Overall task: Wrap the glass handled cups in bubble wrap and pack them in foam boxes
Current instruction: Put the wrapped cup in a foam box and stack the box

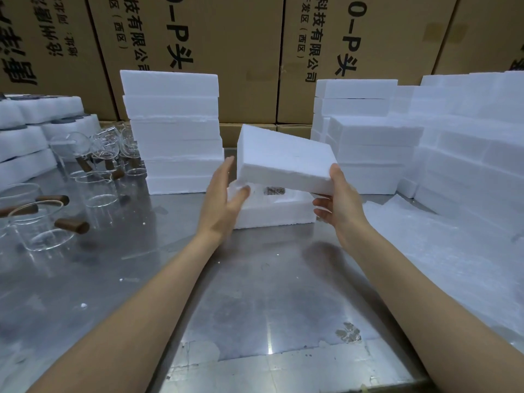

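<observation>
Foam lid [286, 163] held tilted above foam base [272, 209], near edge low, far edge raised; whether going on or coming off, impossible to say

Right hand [337, 199] gripping lid at its near right corner, thumb on top, fingers curled underneath. Left hand [226, 194] flat and nearly straight along lid's left side, fingertips touching the near left corner; steadying rather than clasping

Base resting on steel table [255, 293], mid-scene, just beyond the hands. Moulded cavity partly visible under the raised lid, something dark and mottled inside; wrapped cup or not, cannot tell

Glass handled cups [96, 163] clustered at far left on table, wooden handles, none in bubble wrap. More bare cups [42, 219] nearer, left edge, some lying on their sides

Stack of foam boxes [175, 131] just left of and behind the held lid; second stack [368, 143] to the right, larger white pile [467, 143] at far right. Foam trays [25, 137] at far left behind the cups. Thin white sheeting [425, 251] spread on table at right, possibly wrapping material, too washed out to confirm. Cardboard cartons [226, 52] forming the back wall

Progress, as judged: one box in hand, contents unclear. Stacked boxes could be packed or empty, not distinguishable. Many cups unwrapped, so bulk of wrapping and packing apparently left. White crumbs scattered on table
</observation>
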`<state>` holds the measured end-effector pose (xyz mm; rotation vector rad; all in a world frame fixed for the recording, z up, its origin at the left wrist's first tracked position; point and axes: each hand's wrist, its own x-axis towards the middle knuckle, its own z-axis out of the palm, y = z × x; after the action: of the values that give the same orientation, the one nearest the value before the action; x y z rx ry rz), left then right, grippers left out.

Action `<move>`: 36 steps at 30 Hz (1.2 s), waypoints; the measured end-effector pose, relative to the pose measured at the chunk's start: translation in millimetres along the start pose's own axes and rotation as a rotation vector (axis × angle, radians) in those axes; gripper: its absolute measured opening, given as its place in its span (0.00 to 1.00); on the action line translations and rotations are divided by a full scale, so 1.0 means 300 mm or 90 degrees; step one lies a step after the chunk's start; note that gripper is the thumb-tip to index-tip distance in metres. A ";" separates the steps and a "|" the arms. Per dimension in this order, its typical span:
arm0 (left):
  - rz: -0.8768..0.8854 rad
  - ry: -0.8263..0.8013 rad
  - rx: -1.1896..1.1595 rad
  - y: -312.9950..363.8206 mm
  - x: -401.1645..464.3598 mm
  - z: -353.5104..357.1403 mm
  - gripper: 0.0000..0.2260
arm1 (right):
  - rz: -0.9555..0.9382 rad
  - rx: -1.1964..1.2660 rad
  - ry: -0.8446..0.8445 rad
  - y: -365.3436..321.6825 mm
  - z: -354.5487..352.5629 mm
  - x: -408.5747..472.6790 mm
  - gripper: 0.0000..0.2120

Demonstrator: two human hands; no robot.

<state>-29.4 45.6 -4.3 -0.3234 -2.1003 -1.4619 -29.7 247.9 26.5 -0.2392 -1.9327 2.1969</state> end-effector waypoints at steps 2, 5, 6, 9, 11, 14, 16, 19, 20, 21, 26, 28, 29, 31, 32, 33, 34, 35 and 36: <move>-0.085 0.043 -0.123 -0.009 0.014 -0.004 0.28 | -0.010 -0.031 0.008 0.005 0.006 0.010 0.17; -0.151 0.076 -0.219 -0.013 0.024 -0.013 0.24 | -0.010 -0.060 -0.019 0.019 0.016 0.014 0.18; -0.142 0.072 -0.216 -0.011 0.023 -0.013 0.24 | -0.014 -0.076 -0.027 0.025 0.019 0.013 0.18; -0.103 0.021 -0.196 0.001 0.016 -0.003 0.28 | -0.045 -0.133 -0.032 0.037 0.021 0.016 0.18; -0.083 -0.010 -0.190 0.008 0.013 0.007 0.30 | -0.076 -0.178 -0.036 0.039 0.022 0.019 0.18; -0.089 -0.022 -0.191 0.018 0.011 0.012 0.34 | -0.120 -0.239 -0.036 0.042 0.023 0.025 0.20; -0.112 -0.006 -0.206 0.028 0.011 0.012 0.35 | -0.145 -0.265 -0.036 0.046 0.024 0.028 0.21; -0.159 0.040 -0.238 0.029 0.020 0.007 0.33 | -0.166 -0.314 -0.025 0.061 0.023 0.030 0.24; -0.175 0.045 -0.243 0.028 0.021 0.006 0.33 | -0.174 -0.340 -0.018 0.066 0.023 0.028 0.25; -0.189 0.043 -0.246 0.026 0.023 0.004 0.31 | -0.183 -0.365 -0.011 0.071 0.022 0.027 0.25; -0.219 0.030 -0.258 0.023 0.030 -0.004 0.26 | -0.214 -0.390 0.016 0.076 0.025 0.032 0.21; -0.217 0.033 -0.253 0.021 0.034 -0.008 0.24 | -0.215 -0.379 0.006 0.079 0.023 0.032 0.22; -0.219 0.034 -0.255 0.021 0.035 -0.008 0.23 | -0.210 -0.371 -0.002 0.081 0.021 0.031 0.22; -0.223 0.033 -0.256 0.028 0.034 -0.006 0.26 | -0.203 -0.366 -0.002 0.080 0.018 0.031 0.21; -0.226 0.032 -0.249 0.035 0.031 -0.002 0.25 | -0.201 -0.365 0.003 0.077 0.017 0.032 0.21; -0.230 0.032 -0.245 0.043 0.027 0.003 0.24 | -0.199 -0.363 0.007 0.075 0.016 0.033 0.20; -0.238 0.033 -0.244 0.050 0.024 0.007 0.23 | -0.196 -0.362 0.009 0.073 0.015 0.033 0.20; -0.247 0.036 -0.244 0.054 0.023 0.011 0.23 | -0.191 -0.363 0.011 0.071 0.013 0.033 0.20; -0.255 0.038 -0.244 0.058 0.021 0.014 0.24 | -0.182 -0.362 0.010 0.070 0.011 0.034 0.20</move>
<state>-27.4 55.4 11.7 0.0081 -1.9003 -2.0856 -41.5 244.9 6.1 -0.0551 -2.3692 1.4336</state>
